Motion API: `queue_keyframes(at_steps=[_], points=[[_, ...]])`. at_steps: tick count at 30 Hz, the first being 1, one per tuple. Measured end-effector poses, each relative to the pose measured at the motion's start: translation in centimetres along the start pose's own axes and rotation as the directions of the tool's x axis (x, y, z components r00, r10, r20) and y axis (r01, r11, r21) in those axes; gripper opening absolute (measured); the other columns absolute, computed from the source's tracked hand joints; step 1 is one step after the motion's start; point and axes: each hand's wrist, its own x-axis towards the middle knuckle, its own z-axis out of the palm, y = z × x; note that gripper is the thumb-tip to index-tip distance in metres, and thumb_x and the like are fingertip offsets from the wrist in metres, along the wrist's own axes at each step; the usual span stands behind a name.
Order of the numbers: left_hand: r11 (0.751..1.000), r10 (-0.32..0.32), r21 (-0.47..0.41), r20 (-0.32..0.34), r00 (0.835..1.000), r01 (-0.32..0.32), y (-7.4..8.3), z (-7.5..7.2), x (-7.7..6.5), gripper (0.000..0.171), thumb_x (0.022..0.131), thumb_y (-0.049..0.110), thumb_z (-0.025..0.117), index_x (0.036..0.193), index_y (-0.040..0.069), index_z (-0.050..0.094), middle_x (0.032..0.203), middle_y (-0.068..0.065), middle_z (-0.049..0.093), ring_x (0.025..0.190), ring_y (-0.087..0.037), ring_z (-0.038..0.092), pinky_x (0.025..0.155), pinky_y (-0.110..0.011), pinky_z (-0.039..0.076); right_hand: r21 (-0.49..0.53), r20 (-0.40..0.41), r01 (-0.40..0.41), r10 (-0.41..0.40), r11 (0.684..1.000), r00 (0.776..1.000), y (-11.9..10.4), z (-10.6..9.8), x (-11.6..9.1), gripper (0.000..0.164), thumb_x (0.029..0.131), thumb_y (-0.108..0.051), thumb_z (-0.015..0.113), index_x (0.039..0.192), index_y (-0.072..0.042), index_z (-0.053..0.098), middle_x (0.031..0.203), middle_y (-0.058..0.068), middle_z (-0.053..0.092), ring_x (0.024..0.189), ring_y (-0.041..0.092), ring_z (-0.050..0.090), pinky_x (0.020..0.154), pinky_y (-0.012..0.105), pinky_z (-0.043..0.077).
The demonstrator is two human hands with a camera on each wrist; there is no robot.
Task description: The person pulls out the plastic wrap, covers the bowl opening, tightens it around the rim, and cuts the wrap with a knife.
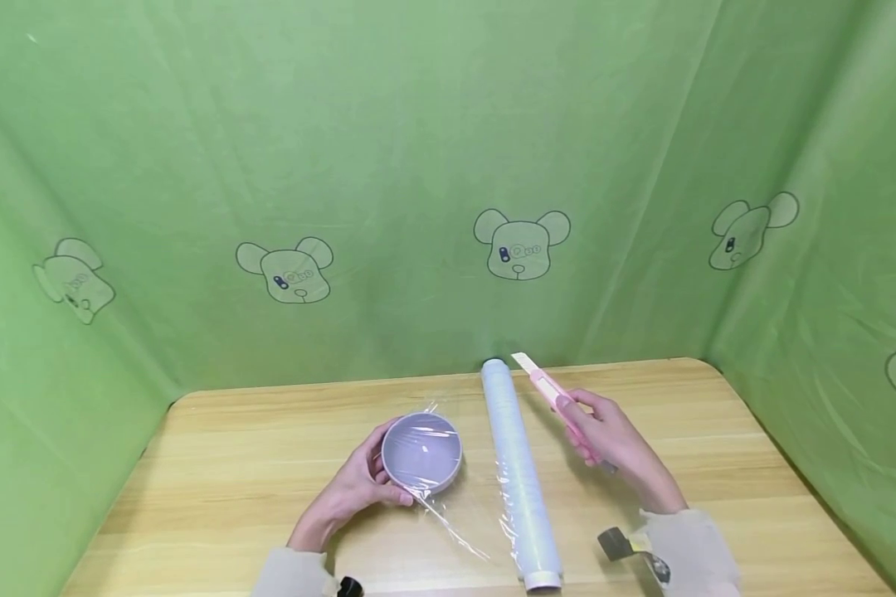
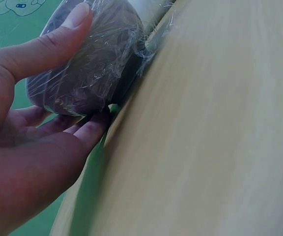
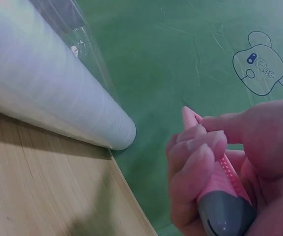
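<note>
A purple-grey bowl (image 1: 421, 453) has clear plastic wrap (image 1: 451, 526) stretched over its mouth, with loose film trailing toward the lower right. My left hand (image 1: 354, 485) grips the bowl from its left side; in the left wrist view the thumb lies along the wrapped wall and the other fingers are under it. My right hand (image 1: 605, 431) holds a pink utility knife (image 1: 556, 394), its blade out and pointing up and left. Between the hands lies a long roll of cling film (image 1: 518, 473). The knife's grey end (image 3: 225, 214) shows in the right wrist view.
The wooden table (image 1: 224, 464) ends at a green curtain (image 1: 388, 166) printed with bear heads, which also hangs along both sides. The roll reaches from near the table's back edge to its front part. Dark wrist devices (image 1: 616, 543) sit by the cuffs.
</note>
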Motion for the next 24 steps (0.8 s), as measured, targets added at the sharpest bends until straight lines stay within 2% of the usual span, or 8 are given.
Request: queue_keyframes(at_steps=[8, 11, 16, 18, 20, 22, 24], points=[[1.0, 0.009, 0.006, 0.018, 1.0, -0.009, 0.0, -0.1, 0.0, 0.118, 0.062, -0.02, 0.083, 0.161, 0.003, 0.021, 0.157, -0.029, 0.03, 0.139, -0.043, 0.042, 0.113, -0.032, 0.043, -0.045, -0.029, 0.016, -0.018, 0.999, 0.999, 0.1, 0.4, 0.0, 0.036, 0.109, -0.035, 0.051, 0.113, 0.0, 0.058, 0.064, 0.004, 0.053, 0.045, 0.01, 0.04, 0.037, 0.02, 0.036], [1.0, 0.006, 0.01, 0.035, 0.999, -0.006, -0.1, -0.2, -0.2, 0.122, 0.063, -0.017, 0.084, 0.162, 0.003, 0.017, 0.16, -0.028, 0.026, 0.142, -0.044, 0.039, 0.114, -0.031, 0.041, -0.025, -0.016, 0.008, -0.008, 1.0, 1.0, 0.4, 0.5, -0.3, 0.034, 0.109, -0.032, 0.051, 0.114, 0.002, 0.058, 0.064, 0.004, 0.052, 0.045, 0.01, 0.04, 0.038, 0.019, 0.035], [1.0, -0.009, 0.012, 0.095, 0.995, 0.008, 0.1, -0.8, -0.7, 0.127, 0.067, -0.009, 0.087, 0.163, 0.002, 0.006, 0.167, -0.027, 0.012, 0.15, -0.044, 0.026, 0.116, -0.029, 0.036, -0.001, 0.006, 0.01, -0.01, 1.0, 1.0, 0.8, 0.5, -0.7, 0.035, 0.109, -0.028, 0.05, 0.119, 0.006, 0.055, 0.065, 0.003, 0.051, 0.046, 0.009, 0.039, 0.038, 0.018, 0.033], [0.999, -0.007, 0.032, 0.128, 0.992, 0.003, 0.6, -1.4, -0.9, 0.125, 0.072, -0.005, 0.087, 0.163, 0.001, 0.001, 0.167, -0.027, 0.008, 0.151, -0.044, 0.021, 0.119, -0.032, 0.031, 0.005, 0.016, 0.013, -0.013, 1.0, 1.0, 0.8, 0.6, -0.8, 0.037, 0.11, -0.027, 0.049, 0.123, 0.007, 0.053, 0.065, 0.003, 0.05, 0.046, 0.009, 0.039, 0.039, 0.018, 0.033], [0.997, -0.011, 0.083, 0.135, 0.991, 0.0, 1.5, -2.0, -0.9, 0.116, 0.081, 0.001, 0.083, 0.162, 0.0, 0.0, 0.167, -0.028, 0.009, 0.151, -0.045, 0.02, 0.121, -0.037, 0.028, 0.009, 0.024, 0.004, -0.004, 1.0, 1.0, 0.8, 0.7, -0.7, 0.039, 0.11, -0.028, 0.049, 0.128, 0.006, 0.051, 0.065, 0.004, 0.05, 0.047, 0.01, 0.04, 0.04, 0.019, 0.036], [0.987, -0.025, 0.16, 0.112, 0.993, 0.007, 2.7, -2.4, -0.6, 0.101, 0.092, 0.009, 0.076, 0.162, 0.0, 0.004, 0.166, -0.028, 0.016, 0.151, -0.044, 0.022, 0.122, -0.044, 0.026, 0.001, 0.023, -0.009, 0.009, 1.0, 1.0, 0.5, 0.8, -0.6, 0.04, 0.11, -0.029, 0.047, 0.132, 0.004, 0.049, 0.067, 0.006, 0.052, 0.048, 0.012, 0.044, 0.042, 0.021, 0.041], [0.967, -0.045, 0.252, 0.061, 0.997, 0.028, 4.0, -2.5, 0.1, 0.085, 0.1, 0.018, 0.067, 0.162, 0.0, 0.012, 0.163, -0.027, 0.025, 0.149, -0.043, 0.028, 0.121, -0.05, 0.027, -0.016, 0.021, -0.001, 0.001, 1.0, 1.0, 0.1, 0.9, -0.3, 0.039, 0.111, -0.027, 0.046, 0.136, 0.004, 0.046, 0.07, 0.011, 0.056, 0.05, 0.014, 0.05, 0.044, 0.027, 0.051]])
